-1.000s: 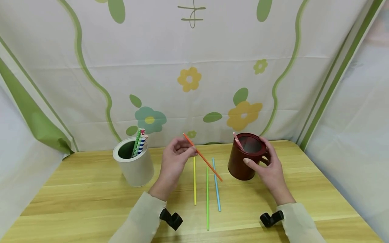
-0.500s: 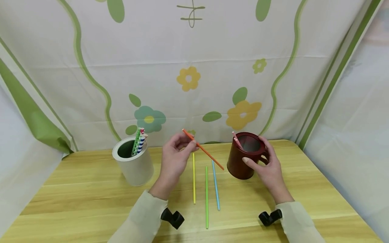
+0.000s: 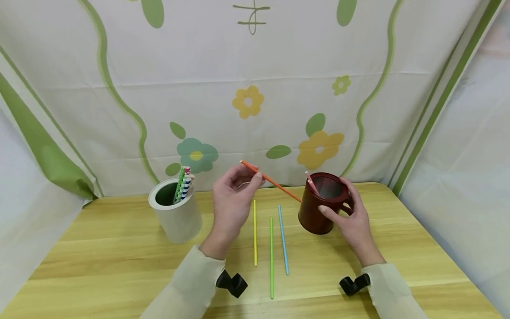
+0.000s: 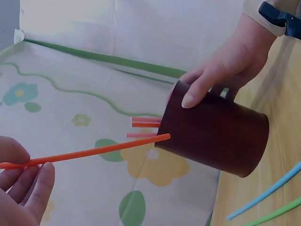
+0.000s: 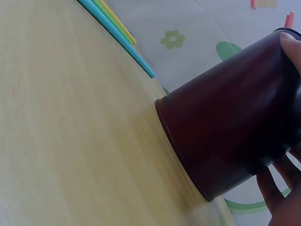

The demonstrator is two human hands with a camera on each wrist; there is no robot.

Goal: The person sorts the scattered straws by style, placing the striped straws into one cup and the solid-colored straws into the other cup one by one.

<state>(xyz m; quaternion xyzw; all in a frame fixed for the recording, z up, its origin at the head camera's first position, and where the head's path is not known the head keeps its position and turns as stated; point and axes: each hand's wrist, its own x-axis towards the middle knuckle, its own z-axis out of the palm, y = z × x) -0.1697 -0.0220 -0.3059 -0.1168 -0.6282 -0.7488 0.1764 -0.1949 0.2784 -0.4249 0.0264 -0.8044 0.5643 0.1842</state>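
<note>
My left hand pinches an orange straw between thumb and fingers near its upper end. The straw slants down to the right, above the table, and its far end overlaps the mug's side in the head view. In the left wrist view that end lies over the mug just below the rim. The dark red mug stands at right, with pink straws leaning at its rim. My right hand holds the mug from the handle side, thumb on the near wall and fingers at the far rim.
Between the hands a yellow straw, a green straw and a blue straw lie on the wooden table. At left stands a white container with several patterned straws. A flowered cloth hangs behind.
My left hand has risen slightly, and the orange straw has come up and to the right, with its lower end now at the mug. My right hand and the mug stay in place.
</note>
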